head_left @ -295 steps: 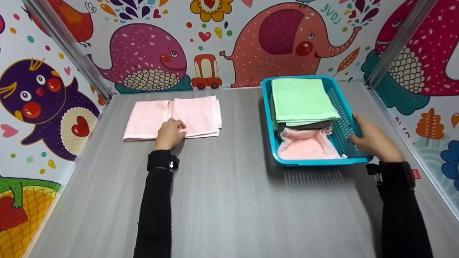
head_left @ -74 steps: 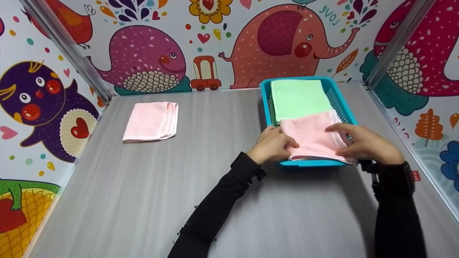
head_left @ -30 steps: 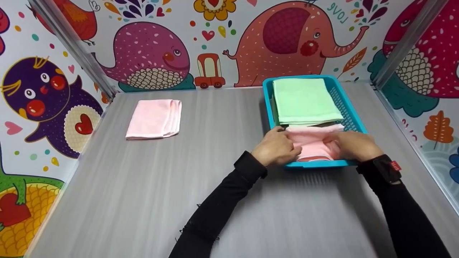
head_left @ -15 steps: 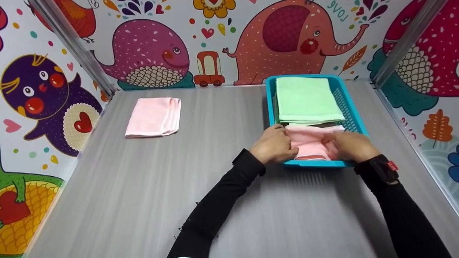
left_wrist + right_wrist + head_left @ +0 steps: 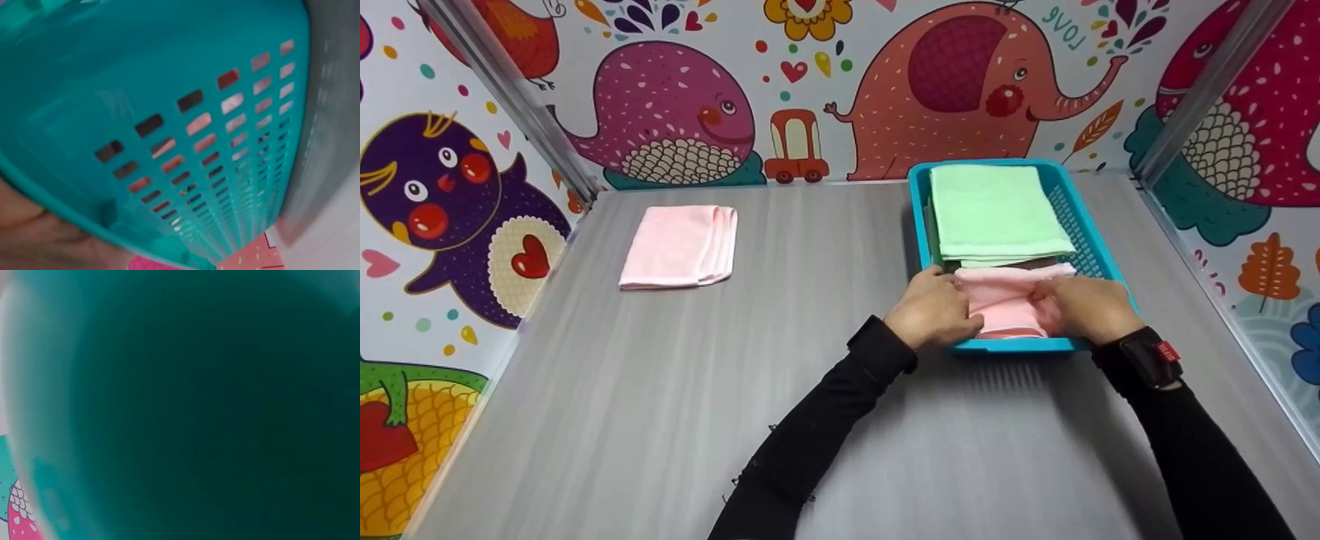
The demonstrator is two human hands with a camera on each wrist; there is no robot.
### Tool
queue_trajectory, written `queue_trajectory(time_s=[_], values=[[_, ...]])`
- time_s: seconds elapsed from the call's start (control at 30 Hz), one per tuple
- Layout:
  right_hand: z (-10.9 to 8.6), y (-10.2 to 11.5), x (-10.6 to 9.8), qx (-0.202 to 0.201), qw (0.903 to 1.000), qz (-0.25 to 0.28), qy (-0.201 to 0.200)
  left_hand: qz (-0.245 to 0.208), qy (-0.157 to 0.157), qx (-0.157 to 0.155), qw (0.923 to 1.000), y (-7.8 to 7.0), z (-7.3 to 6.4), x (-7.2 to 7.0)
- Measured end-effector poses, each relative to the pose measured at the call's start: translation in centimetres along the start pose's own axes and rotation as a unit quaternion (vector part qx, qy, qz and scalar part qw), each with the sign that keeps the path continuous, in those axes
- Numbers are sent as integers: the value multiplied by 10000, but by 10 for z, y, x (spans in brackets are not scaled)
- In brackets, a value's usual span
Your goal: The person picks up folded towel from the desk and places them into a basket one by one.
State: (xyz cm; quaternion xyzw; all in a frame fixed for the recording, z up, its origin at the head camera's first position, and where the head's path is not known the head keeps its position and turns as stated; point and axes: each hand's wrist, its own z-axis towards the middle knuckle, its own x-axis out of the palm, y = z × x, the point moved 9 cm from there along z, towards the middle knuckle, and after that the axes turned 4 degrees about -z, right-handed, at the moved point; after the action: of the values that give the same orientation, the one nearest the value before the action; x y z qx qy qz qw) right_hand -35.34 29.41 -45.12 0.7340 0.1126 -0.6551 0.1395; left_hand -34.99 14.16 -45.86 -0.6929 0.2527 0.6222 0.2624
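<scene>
In the head view, a folded pink towel [image 5: 1003, 289] lies in the front part of the teal basket [image 5: 1099, 247], its middle creased and sunken. My left hand [image 5: 931, 309] reaches over the basket's front left corner and holds the towel's left side, thumb along its front edge. My right hand [image 5: 1099, 307] is inside the front right of the basket with fingers curled into the towel's right side; its fingertips are partly hidden in the cloth. The left wrist view shows the basket's perforated wall [image 5: 225, 129]. Teal plastic [image 5: 45, 382] fills most of the right wrist view.
A folded green towel [image 5: 1001, 210] tops a stack at the back of the basket. Another folded pink towel [image 5: 679, 247] lies at the left on the grey table [image 5: 780, 360]. Walls printed with cartoon animals [image 5: 945, 90] border the back and sides.
One of two pink towels on the table has gone into the basket, and my left hand moved there from the left. Since then both hands pushed it lower; the last half second shows little change.
</scene>
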Motion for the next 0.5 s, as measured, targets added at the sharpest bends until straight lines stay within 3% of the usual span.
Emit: queue_trajectory(time_s=[0.33, 0.5], values=[[1, 3, 2, -70, 9999, 61, 83, 86, 84, 4, 9999, 0, 1, 2], [0, 0, 4, 0, 9997, 114, 200, -32, -27, 86, 10000, 0, 1, 0]])
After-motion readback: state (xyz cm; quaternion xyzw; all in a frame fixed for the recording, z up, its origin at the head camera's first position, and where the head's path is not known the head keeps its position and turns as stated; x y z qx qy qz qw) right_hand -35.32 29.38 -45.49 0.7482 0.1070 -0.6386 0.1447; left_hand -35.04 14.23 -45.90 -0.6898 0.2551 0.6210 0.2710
